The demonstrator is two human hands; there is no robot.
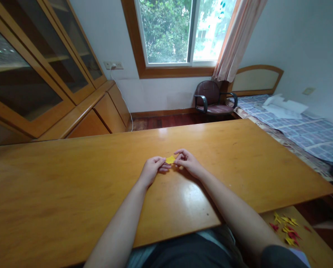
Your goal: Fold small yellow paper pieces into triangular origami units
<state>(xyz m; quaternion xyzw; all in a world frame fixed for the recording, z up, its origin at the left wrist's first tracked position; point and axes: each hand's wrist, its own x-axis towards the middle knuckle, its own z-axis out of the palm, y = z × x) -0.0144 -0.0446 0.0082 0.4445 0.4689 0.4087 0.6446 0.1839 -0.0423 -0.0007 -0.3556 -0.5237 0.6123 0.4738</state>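
Observation:
A small piece of folded yellow paper [170, 159] is held just above the table, between my two hands. My left hand [154, 169] pinches its left end between thumb and fingers. At its right end, the thumb and fingers of my right hand [188, 163] close on the paper's edge, with the index finger raised. Beneath both hands lies the wooden table [79, 186]. Finer creases in the paper are too small to make out.
Several red and yellow folded paper pieces [288, 227] lie on a lower wooden surface [320, 247] at the right. Beyond the table stand an office chair [211, 97], a bed [303, 130] and a glass-door cabinet [57, 70]. A white cord [123, 97] hangs from the wall socket.

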